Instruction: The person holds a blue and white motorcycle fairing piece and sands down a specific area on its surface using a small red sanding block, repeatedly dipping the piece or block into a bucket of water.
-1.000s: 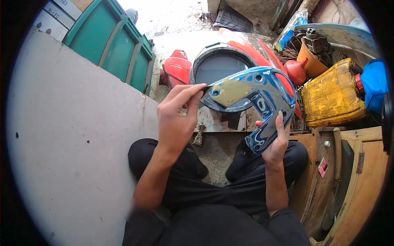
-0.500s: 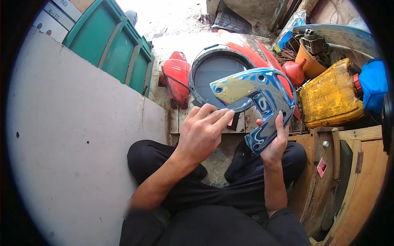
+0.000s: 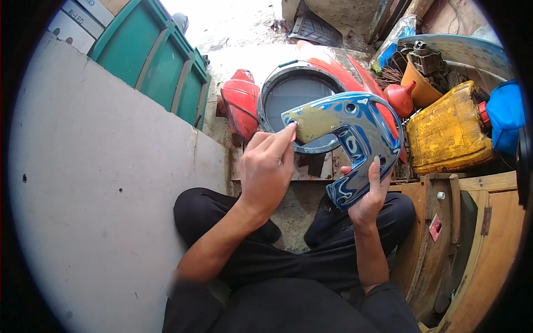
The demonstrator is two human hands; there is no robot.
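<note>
Left fingertips (image 3: pixel 290 132) pinched narrow, pressing the tan-filled tip of the curved blue plastic cover panel (image 3: pixel 355 141), held up over the lap. The right hand (image 3: pixel 367 194) wraps its lower end — best keep that grip firm and the strokes light. Right of it a dented yellow plastic jerrycan (image 3: pixel 449 130), red-capped; far left, green crates (image 3: pixel 152 58).

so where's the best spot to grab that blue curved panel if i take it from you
Probably the bare outer curve of the blue curved panel, coming from the right. The right hand already grips its lower end from beneath, and the left hand has fingertips on the tan-smeared left tip, best left untouched.
</note>
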